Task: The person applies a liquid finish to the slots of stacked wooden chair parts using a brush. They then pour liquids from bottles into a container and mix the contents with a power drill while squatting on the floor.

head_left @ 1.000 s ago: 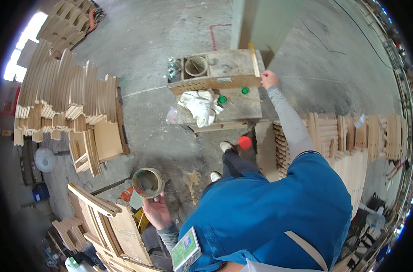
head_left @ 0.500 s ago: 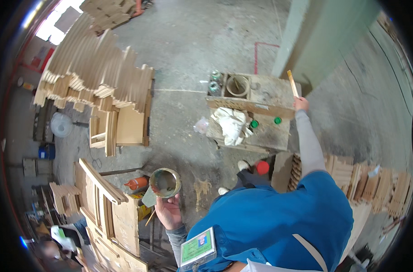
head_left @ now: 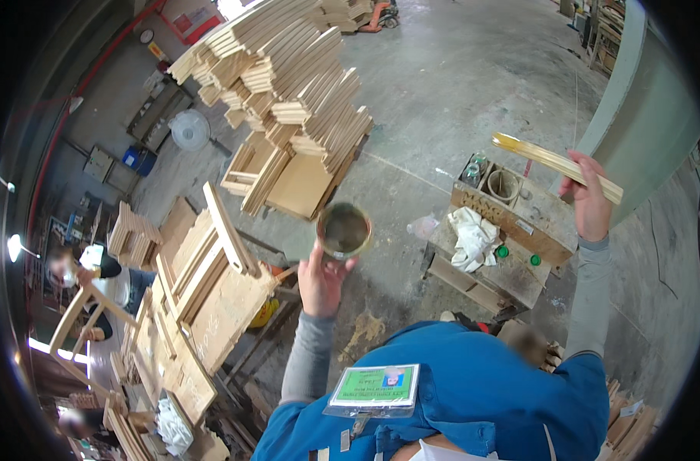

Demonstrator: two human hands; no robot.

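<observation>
My left hand (head_left: 323, 284) is raised over the floor, its fingers wrapped round a round tin (head_left: 343, 207) with a stained rim. Inside the tin is something dull grey-brown; I cannot tell what. Out to the right, my right hand (head_left: 592, 206) grips a pale wooden strip (head_left: 569, 167), which has a yellowish far end pointing left. Below that hand stands a low wooden bench with a box on it (head_left: 546, 240). A white rag (head_left: 474, 237) and two green caps (head_left: 535, 260) lie on the bench.
Curved wooden parts are stacked high (head_left: 288, 77) ahead on the left. A worktable (head_left: 234, 307) with wooden frames stands at my left, and another person (head_left: 119, 280) is beyond it. A green-grey pillar (head_left: 650, 115) rises at right. A white fan (head_left: 190, 129) stands farther back.
My view has turned left. Both hands have come up higher, the left still with the tin. The wooden strip has swung from nearly upright to slanting across, pointing left.
</observation>
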